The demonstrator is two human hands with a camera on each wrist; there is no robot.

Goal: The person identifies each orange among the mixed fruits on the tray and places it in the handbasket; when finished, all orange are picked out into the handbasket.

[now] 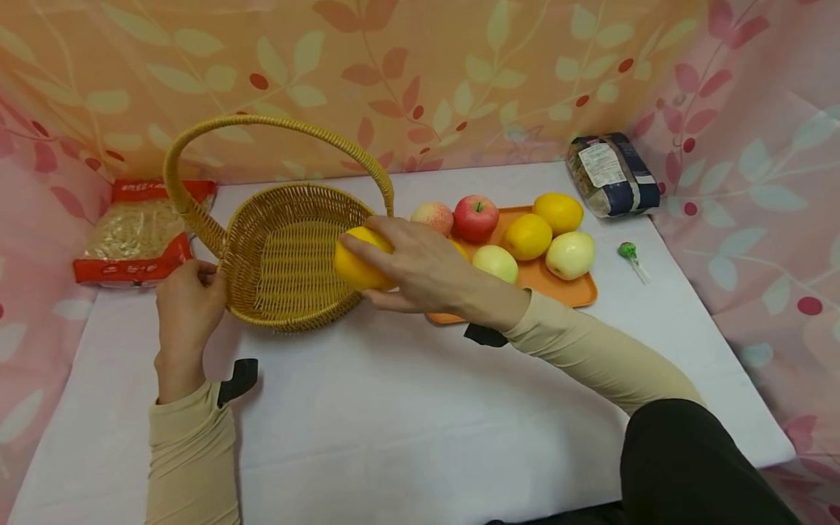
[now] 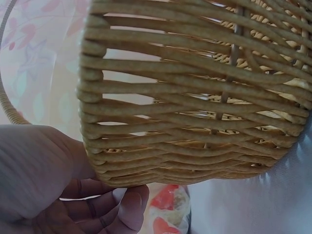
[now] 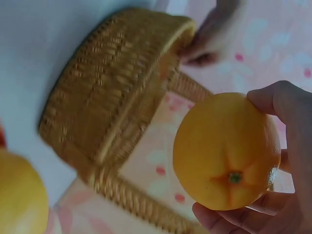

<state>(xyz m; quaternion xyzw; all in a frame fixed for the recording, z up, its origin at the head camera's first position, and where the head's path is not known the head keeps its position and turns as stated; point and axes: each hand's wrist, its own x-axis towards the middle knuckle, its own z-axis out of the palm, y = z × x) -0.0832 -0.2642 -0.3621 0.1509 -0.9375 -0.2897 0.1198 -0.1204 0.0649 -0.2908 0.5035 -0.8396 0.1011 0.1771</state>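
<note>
My right hand (image 1: pixel 429 270) grips an orange (image 1: pixel 359 261) at the right rim of the wicker basket (image 1: pixel 308 321). In the right wrist view the orange (image 3: pixel 226 151) shows its green stem end, with thumb and fingers around it. My left hand (image 1: pixel 190 302) pinches the basket's left rim; the left wrist view shows its thumb and fingers at the woven edge (image 2: pixel 92 112). Nothing lies on the visible part of the basket's bottom, and its tall handle (image 1: pixel 275 124) arches over it.
Right of the basket, an orange tray (image 1: pixel 551 292) bears a red apple (image 1: pixel 476 219), a peach (image 1: pixel 433 216), lemons (image 1: pixel 527 237) and pale green apples (image 1: pixel 570 255). Beyond are a dark package (image 1: pixel 613 175) and a lollipop (image 1: pixel 628 251). A red-and-clear bag (image 1: pixel 138 233) lies at left.
</note>
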